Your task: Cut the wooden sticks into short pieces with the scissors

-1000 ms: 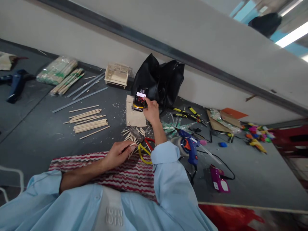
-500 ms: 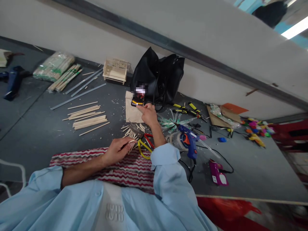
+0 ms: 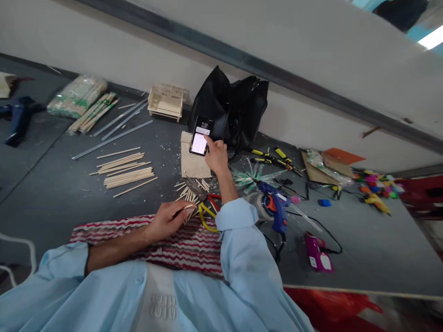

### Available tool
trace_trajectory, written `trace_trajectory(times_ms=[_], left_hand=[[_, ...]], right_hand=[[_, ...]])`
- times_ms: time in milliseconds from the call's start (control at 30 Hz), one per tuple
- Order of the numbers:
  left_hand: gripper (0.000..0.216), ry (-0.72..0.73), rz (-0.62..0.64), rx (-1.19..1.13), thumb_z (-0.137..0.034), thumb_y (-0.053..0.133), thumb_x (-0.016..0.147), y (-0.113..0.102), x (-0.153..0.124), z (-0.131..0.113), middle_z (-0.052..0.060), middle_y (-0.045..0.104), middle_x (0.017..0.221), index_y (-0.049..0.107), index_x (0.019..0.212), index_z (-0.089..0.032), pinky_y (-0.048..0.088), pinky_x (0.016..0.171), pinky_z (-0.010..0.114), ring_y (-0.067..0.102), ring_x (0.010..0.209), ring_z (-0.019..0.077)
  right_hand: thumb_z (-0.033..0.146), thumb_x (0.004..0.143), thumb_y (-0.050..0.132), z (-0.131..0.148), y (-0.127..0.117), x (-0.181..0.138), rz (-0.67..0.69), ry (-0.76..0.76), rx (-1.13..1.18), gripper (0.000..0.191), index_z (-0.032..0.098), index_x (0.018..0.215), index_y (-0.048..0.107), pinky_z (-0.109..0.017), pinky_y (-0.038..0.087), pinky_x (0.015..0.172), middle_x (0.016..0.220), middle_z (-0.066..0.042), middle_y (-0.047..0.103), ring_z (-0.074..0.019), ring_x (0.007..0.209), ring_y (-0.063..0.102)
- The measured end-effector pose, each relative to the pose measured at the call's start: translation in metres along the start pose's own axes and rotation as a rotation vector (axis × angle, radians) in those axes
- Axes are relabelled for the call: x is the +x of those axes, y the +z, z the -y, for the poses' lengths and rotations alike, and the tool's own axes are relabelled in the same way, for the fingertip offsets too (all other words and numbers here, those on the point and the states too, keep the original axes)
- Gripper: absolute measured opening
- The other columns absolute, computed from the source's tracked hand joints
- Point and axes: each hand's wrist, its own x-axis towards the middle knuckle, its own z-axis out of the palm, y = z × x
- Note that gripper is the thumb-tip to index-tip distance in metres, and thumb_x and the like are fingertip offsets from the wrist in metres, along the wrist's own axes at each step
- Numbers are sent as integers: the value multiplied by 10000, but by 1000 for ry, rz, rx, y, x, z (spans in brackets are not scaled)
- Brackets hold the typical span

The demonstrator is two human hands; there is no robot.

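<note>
With its index finger stretched out, my right hand (image 3: 217,156) is at the lit screen of a phone (image 3: 200,142), and nothing is held in it. The phone leans against a black bag (image 3: 230,108), its lower end by a beige cloth pouch (image 3: 195,167). Down by the striped mat, my left hand (image 3: 170,218) pinches a short wooden stick (image 3: 188,207). Just beyond its fingertips lie a pile of cut sticks (image 3: 188,192) and pliers (image 3: 206,223) with yellow and red handles.
Longer sticks (image 3: 129,177) lie in rows at left, near metal strips (image 3: 112,139) and a small wooden model (image 3: 166,101). A blue glue gun (image 3: 275,203) stands right of my forearm. Beyond it are a magenta device (image 3: 317,253), cutters (image 3: 273,159) and coloured pieces (image 3: 379,182).
The phone's screen now shows a clock and a bright keypad-like panel. My right hand has shifted slightly up, its finger moving from the phone's lower end onto the screen. My left hand stays put.
</note>
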Motion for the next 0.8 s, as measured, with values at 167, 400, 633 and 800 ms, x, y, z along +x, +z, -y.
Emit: trace_trajectory(times_ms=[167, 400, 633, 800], left_hand=[[228, 19, 6, 20, -236, 489, 957, 0, 0, 1, 46, 759, 868, 690, 1001, -139, 515, 708, 160, 702, 774, 106], [237, 4, -2, 17, -253, 498, 955, 3, -1, 4, 51, 762, 879, 694, 1013, -134, 523, 712, 167, 707, 785, 113], [225, 26, -3, 32, -222, 499, 949, 3, -1, 6, 56, 765, 904, 694, 1014, -129, 523, 732, 160, 712, 803, 109], [231, 13, 8, 43, -223, 499, 949, 3, 0, 6, 56, 763, 884, 697, 1009, -120, 517, 712, 156, 710, 784, 108]], right_hand=[[43, 835, 422, -1, 0, -5, -17, -18, 32, 680, 280, 1473, 408, -343, 389, 875, 1143, -124, 476, -244, 1017, 443], [31, 827, 426, 1, 8, -7, 4, -21, 32, 687, 315, 1452, 435, -329, 382, 855, 1154, -118, 476, -247, 1027, 438], [55, 848, 422, 1, 13, -5, 18, -34, 2, 655, 352, 1431, 456, -333, 387, 839, 1143, -111, 479, -250, 1027, 432], [50, 837, 435, 2, 14, -5, 3, -23, 7, 674, 347, 1443, 437, -331, 392, 846, 1161, -109, 481, -247, 1034, 440]])
